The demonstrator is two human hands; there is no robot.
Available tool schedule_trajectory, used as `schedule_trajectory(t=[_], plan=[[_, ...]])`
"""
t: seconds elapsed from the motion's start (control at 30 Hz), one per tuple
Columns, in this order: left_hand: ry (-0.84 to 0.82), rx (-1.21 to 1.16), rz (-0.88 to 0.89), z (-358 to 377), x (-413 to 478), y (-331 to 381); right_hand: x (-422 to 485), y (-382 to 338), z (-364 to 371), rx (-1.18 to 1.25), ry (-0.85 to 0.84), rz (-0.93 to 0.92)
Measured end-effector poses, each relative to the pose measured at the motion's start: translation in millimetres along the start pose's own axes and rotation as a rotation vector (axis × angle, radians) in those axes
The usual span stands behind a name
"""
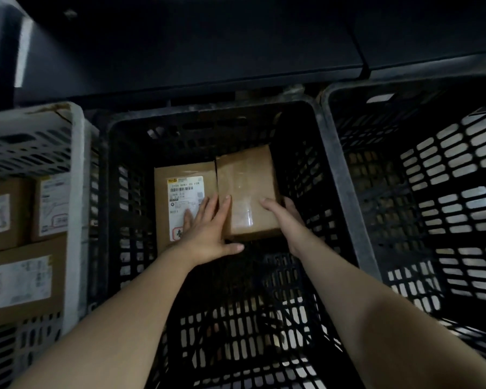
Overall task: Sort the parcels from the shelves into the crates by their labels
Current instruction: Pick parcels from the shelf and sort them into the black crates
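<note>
Mid-frame, in the black crate [194,130], the right hand [284,217] grip wraps the taped parcel [247,181] at its right edge. The left hand [208,231] lies flat-fingered along its left. The parcel's long axis runs up-frame, beside the labelled parcel [180,192].

middle crate [208,130] | labelled parcel [180,197], plain parcel [247,186] occupy far floor | near floor free

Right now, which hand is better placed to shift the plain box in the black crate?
Right: the right hand grips the plain box by its right edge, while the left hand lies flat across it and the labelled box.
</note>
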State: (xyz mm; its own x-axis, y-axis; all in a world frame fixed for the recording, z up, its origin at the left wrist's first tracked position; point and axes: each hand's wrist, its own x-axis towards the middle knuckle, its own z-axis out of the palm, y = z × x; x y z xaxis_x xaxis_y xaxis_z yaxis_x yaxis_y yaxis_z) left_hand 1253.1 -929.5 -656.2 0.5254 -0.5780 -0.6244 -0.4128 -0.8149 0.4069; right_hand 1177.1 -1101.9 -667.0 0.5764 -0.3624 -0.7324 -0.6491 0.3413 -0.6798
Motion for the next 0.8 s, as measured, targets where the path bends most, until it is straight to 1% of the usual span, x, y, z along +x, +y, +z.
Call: schedule_trajectory(t=[0.13,0.17,0.23,0.33,0.43,0.53,0.67,0.73,0.8], plan=[[0.139,-0.534,-0.077,-9,-26,16,-35,-9,5,-0.015,-0.013,-0.008],[0.173,-0.618,-0.104,-12,-30,19,-42,-10,7,-0.013,-0.004,0.006],[0.212,-0.684,-0.142,-20,-35,24,-55,-12,11,-0.018,0.022,0.025],[0.226,-0.739,-0.168,-35,-41,27,-75,-20,13,-0.003,0.020,0.064],[0.242,-0.747,-0.139,-53,-49,34,-92,-29,18,0.060,0.029,0.081],[0.376,-0.725,-0.156,-70,-55,41,-105,-38,33,0.146,0.011,0.105],[0.568,-0.620,-0.156,-91,-58,43,-118,-37,59,0.457,-0.004,0.139],[0.592,-0.558,-0.130,-95,-57,43,-124,-30,75,0.590,0.031,0.150],[0.547,-0.552,-0.106,-91,-55,43,-126,-18,87,0.698,0.117,0.178]])
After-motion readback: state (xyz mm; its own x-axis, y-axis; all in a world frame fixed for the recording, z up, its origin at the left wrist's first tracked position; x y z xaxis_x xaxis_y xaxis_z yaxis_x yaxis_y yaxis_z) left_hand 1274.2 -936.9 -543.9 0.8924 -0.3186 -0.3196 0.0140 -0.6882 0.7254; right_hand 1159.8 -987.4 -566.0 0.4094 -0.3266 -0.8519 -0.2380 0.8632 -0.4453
